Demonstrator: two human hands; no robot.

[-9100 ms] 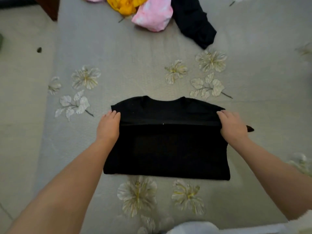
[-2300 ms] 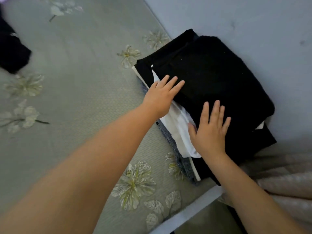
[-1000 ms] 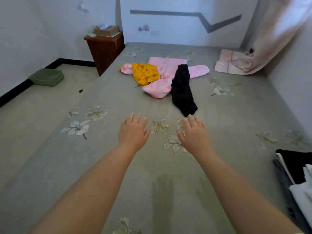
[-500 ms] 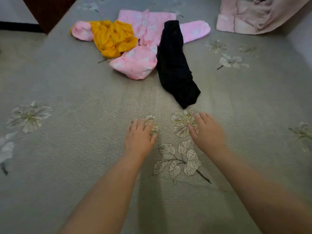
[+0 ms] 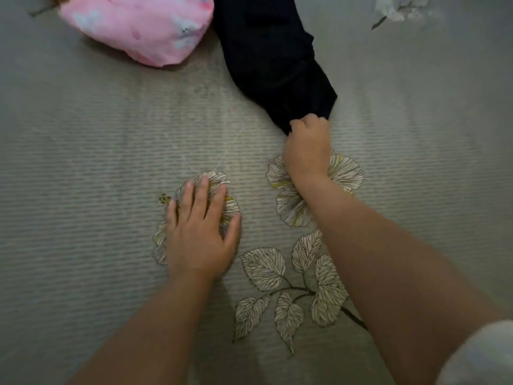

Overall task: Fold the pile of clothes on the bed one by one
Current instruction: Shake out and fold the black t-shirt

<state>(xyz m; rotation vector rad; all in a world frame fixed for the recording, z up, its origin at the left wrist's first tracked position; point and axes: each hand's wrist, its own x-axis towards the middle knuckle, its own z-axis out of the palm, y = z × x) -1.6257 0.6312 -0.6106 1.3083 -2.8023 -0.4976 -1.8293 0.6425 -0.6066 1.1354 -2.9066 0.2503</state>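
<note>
On a grey, ribbed-weave bed cover point(image 5: 83, 162) printed with pale flowers and leaves, a crumpled black fabric garment point(image 5: 272, 56) lies at top centre, just beside a puffy pink printed garment point(image 5: 138, 26). Right hand point(image 5: 308, 145), fingers curled tight, grips the black garment's near end. Left hand point(image 5: 198, 232) rests flat on the cover, fingers straight and slightly spread, holding nothing.

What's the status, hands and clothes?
Right hand grips the black garment's near end. Left hand flat on the bed. Pink garment beside it, apart; nothing in the way.
</note>
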